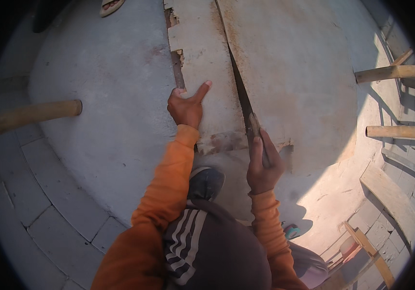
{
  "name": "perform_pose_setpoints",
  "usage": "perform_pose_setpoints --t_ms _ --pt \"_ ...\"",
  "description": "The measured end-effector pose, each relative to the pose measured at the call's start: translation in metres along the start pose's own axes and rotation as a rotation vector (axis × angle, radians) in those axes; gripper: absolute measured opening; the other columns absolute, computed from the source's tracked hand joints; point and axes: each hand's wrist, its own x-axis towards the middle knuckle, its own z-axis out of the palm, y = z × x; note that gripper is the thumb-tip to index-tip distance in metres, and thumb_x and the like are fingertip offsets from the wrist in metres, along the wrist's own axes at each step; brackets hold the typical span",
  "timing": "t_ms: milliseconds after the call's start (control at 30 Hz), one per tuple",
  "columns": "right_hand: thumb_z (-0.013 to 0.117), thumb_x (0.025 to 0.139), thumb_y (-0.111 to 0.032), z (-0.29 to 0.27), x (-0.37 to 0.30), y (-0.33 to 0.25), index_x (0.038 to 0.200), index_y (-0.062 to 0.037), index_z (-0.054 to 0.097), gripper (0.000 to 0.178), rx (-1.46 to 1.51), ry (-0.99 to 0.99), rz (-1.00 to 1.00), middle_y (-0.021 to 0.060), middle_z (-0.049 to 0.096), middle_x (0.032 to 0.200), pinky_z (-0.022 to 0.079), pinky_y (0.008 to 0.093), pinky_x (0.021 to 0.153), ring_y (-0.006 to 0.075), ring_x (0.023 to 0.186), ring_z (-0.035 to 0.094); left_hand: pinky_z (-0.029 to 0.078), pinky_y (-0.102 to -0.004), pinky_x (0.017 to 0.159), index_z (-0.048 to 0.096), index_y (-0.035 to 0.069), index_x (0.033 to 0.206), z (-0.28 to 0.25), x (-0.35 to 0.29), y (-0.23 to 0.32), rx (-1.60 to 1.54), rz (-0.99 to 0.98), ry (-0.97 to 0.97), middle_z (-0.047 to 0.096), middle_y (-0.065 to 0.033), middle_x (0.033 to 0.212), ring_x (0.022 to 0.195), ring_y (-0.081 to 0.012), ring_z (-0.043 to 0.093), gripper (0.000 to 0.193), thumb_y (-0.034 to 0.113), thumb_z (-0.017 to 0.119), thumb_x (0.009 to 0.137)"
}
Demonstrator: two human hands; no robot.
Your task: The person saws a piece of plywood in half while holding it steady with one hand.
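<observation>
A sheet of worn plywood [309, 92] lies on a pale concrete surface in front of me, with a long gap dividing a narrower strip [207, 63] from the wider part. Along that gap runs the dark blade of a handsaw [239, 84], slanting away from me. My right hand [264, 166] is closed round the saw's wooden handle at the near end. On the strip's chipped left edge, my left hand [185, 108] grips the wood with its thumb stretched over the top; its other fingers are partly hidden at the edge.
A bamboo pole [38, 116] juts in from the left, and two more, an upper pole [386, 73] and a lower pole [394, 131], from the right. A plank [391, 203] and wood pieces lie at the lower right. My dark shoe [207, 182] is near the strip. Another person's sandalled foot [110, 7] is at the top.
</observation>
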Motion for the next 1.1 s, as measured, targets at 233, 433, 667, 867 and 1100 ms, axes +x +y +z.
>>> perform_pose_setpoints --t_ms 233,433,667,867,1100 --pt "0.063 0.096 0.001 -0.108 -0.157 0.004 0.125 0.0133 0.068 0.032 -0.254 -0.031 -0.027 0.0303 0.076 0.104 0.061 0.0311 0.078 0.0266 0.09 0.079 0.054 -0.0327 0.079 0.061 -0.008 0.095 -0.005 0.004 -0.001 -0.104 -0.052 -0.067 0.071 -0.0175 0.092 0.082 -0.0218 0.064 0.069 0.042 0.1 0.067" --pt "0.069 0.098 -0.007 0.002 0.0 0.006 0.126 0.0058 0.071 0.031 -0.045 -0.026 -0.007 0.0221 0.078 0.094 0.055 0.0262 0.069 0.0129 0.076 0.073 0.054 -0.0323 0.076 0.062 -0.007 0.092 0.002 0.0 0.007 -0.065 -0.011 -0.031 0.073 -0.0179 0.09 0.078 -0.0218 0.065 0.065 0.039 0.1 0.067" --pt "0.065 0.097 -0.004 -0.09 -0.144 0.006 0.126 0.0101 0.069 0.032 -0.198 0.038 -0.039 0.0263 0.077 0.101 0.058 0.0273 0.072 0.0221 0.08 0.079 0.055 -0.0342 0.075 0.063 -0.009 0.093 -0.002 0.007 -0.008 -0.15 -0.062 -0.075 0.073 -0.0179 0.088 0.075 -0.0225 0.065 0.067 0.041 0.1 0.067" --pt "0.069 0.098 -0.006 -0.015 -0.045 0.0 0.126 0.0057 0.071 0.031 -0.105 -0.02 0.051 0.0163 0.078 0.086 0.053 0.024 0.064 0.0085 0.068 0.068 0.055 -0.035 0.073 0.062 -0.009 0.094 -0.008 0.007 -0.011 -0.051 -0.015 -0.019 0.071 -0.0171 0.085 0.076 -0.0207 0.064 0.07 0.043 0.1 0.067" --pt "0.064 0.097 -0.001 -0.067 -0.112 -0.003 0.126 0.0097 0.07 0.031 -0.208 -0.045 0.039 0.025 0.078 0.1 0.059 0.0271 0.073 0.0194 0.083 0.078 0.054 -0.032 0.079 0.061 -0.009 0.099 -0.012 0.006 -0.005 -0.102 -0.088 -0.049 0.07 -0.0175 0.09 0.081 -0.0217 0.064 0.075 0.044 0.101 0.065"
